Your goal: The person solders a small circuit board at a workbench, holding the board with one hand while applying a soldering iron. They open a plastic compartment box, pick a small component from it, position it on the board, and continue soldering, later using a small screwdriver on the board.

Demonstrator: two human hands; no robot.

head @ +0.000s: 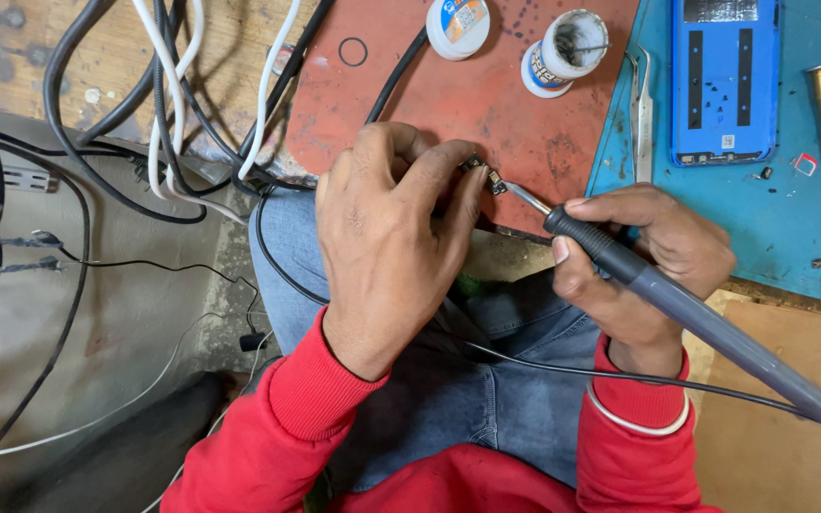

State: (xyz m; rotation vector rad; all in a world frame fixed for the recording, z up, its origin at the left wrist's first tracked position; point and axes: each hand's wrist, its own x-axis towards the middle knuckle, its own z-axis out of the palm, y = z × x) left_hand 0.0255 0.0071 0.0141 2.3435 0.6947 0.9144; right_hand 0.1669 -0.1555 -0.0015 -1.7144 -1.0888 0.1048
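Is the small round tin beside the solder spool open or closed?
Closed: the tin shows its flat white lid from above, nothing of its inside.

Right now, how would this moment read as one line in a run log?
left hand: pinches small metal part | right hand: grips soldering iron, tip at part | surface: red mat | nearby: solder spool, blue phone shell

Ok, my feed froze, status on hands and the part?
Left hand pinching small metal part. Right hand holding soldering iron, tip at part. Nothing between them.
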